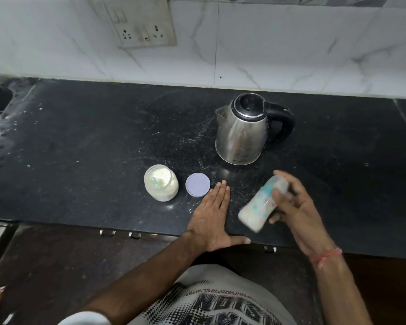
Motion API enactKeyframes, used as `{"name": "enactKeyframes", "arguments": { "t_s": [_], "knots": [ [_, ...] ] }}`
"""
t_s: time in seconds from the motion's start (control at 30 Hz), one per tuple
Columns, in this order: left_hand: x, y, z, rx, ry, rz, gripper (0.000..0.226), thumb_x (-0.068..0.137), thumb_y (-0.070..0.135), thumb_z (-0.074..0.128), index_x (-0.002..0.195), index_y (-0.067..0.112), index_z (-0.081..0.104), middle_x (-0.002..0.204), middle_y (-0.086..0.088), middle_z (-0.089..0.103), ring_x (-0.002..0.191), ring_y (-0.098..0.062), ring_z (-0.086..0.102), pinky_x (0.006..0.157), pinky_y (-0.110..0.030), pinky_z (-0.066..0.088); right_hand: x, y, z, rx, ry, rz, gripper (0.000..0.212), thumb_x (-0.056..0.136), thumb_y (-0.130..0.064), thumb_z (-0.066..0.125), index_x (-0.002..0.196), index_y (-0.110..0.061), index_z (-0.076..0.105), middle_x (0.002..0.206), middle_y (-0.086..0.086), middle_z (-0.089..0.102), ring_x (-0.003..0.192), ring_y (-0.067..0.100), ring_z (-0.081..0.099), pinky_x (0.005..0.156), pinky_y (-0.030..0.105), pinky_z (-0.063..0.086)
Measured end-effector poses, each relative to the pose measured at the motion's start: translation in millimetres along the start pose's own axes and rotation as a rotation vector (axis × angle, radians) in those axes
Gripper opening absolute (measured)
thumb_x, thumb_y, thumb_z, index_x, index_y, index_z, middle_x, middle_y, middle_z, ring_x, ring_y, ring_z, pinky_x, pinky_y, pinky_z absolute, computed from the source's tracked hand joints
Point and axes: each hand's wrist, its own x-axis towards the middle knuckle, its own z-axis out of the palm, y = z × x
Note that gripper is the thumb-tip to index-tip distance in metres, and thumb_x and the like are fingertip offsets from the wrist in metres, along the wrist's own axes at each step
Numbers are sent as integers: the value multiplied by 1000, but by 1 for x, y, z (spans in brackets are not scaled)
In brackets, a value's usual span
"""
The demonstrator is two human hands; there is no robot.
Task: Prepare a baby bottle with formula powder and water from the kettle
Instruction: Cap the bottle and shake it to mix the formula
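The right hand (298, 207) curls its grip round a blurred, tilted, milky-white patterned baby bottle (261, 205) above the black stone surface (92, 148). The left hand (212, 214) lies flat, fingers straight, beside a pale round lid (197, 184) and open powder jar (161, 182); the steel kettle (242, 134) stands behind.

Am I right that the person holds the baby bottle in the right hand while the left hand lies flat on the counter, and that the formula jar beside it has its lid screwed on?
Not quite: the head view shows the formula jar open, powder visible inside, with its lid lying on the counter beside it. The rest holds: the right hand grips the baby bottle, and the left hand lies flat.
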Motion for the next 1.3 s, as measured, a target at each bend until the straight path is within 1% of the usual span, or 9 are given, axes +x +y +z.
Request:
{"name": "enactKeyframes", "arguments": {
  "t_s": [0.07,0.17,0.3,0.43,0.77,0.9,1.0,1.13,1.3],
  "knots": [
    [1,0,1,1,7,-10,161,73,117,34,178,3,-12,186,-15,-25,173,-25,-27,141,-43,-11,1,2,0,15,89,-5,50,98,-31,73,145,-38,61,125,9,74,104,21,73,58,29,62],
    [0,-1,2,7,6,9,160,74,115,33,178,2,-11,186,-16,-26,172,-25,-28,141,-42,-12,-2,5,-5,25,-107,48,52,99,-25,72,148,-34,62,131,22,72,102,25,72,56,28,62],
    [0,-2,4,-35,26,-1,160,73,116,36,179,4,-9,186,-12,-25,173,-23,-26,142,-43,-6,-4,2,-25,228,144,64,49,103,-32,64,152,-33,59,129,17,70,90,18,72,57,25,63],
    [-1,-1,6,-28,26,-2,162,72,118,33,179,5,-10,187,-11,-25,173,-22,-25,143,-44,-2,-7,-2,-39,86,-52,104,49,102,-29,67,149,-37,61,130,27,71,96,30,67,52,27,60],
    [2,0,6,-38,11,-16,166,67,121,29,179,5,-10,187,-12,-24,174,-23,-23,143,-45,1,1,12,-1,158,93,86,47,103,-38,67,149,-35,60,122,17,73,88,19,74,53,27,59],
    [2,3,6,-13,6,-23,166,66,121,25,178,4,-12,186,-14,-26,174,-25,-24,142,-46,1,2,8,-5,44,-87,83,47,103,-33,71,148,-37,62,126,18,74,92,21,73,50,28,58],
    [3,4,6,-14,7,-40,168,65,122,26,179,4,-11,186,-13,-26,174,-24,-23,143,-46,0,4,3,-12,124,77,68,46,103,-40,68,148,-36,61,124,17,72,85,17,72,51,27,57],
    [3,5,4,24,-17,-31,166,66,120,26,178,3,-11,185,-15,-27,173,-26,-24,142,-46,0,4,-1,-12,0,-145,90,42,106,-29,68,148,-37,62,122,17,75,88,19,73,47,26,55],
    [5,8,2,30,-34,-54,170,63,123,21,178,2,-12,185,-16,-27,173,-27,-24,143,-46,-1,4,-1,-10,55,-83,69,39,109,-32,65,146,-41,61,122,19,74,90,20,72,48,26,54]
  ]
}}
